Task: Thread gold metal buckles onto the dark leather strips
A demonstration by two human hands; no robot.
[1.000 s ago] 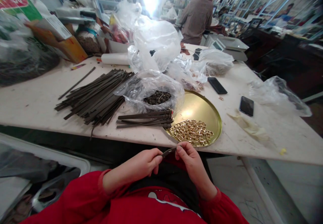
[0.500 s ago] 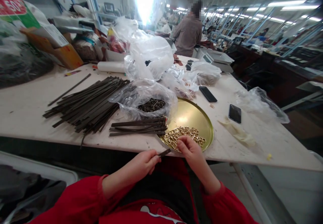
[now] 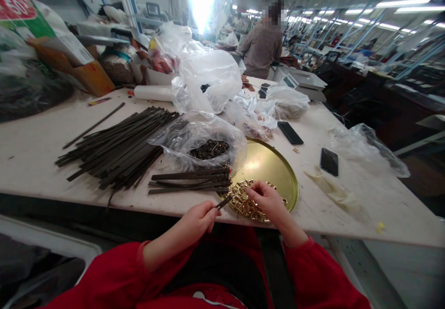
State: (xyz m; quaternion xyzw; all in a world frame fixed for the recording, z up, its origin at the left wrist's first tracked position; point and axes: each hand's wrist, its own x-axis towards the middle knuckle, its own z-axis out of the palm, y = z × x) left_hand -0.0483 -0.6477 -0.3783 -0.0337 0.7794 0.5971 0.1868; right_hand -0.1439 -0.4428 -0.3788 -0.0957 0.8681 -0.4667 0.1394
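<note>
Here, at the lower centre of the frame, the left hand (image 3: 200, 218) has a short end of dark strap (image 3: 225, 201) pinched between thumb and fingers, its tip pointing up and right. Just beside it, the right hand (image 3: 267, 201) dips over the gold-coloured buckles (image 3: 248, 210), fingertips drawn together; whether one is caught there, I cannot tell. The two hands are apart. Those buckles lie heaped along the near edge of a round golden tray (image 3: 269, 160), right of centre on the pale table (image 3: 31, 165). Left of the tray, a small bundle of straps (image 3: 189, 182); behind that, an open clear plastic bag (image 3: 174, 137) full of small dark pieces (image 3: 210, 150); and centre left, a big fanned pile of dark strips (image 3: 120, 144)!
</note>
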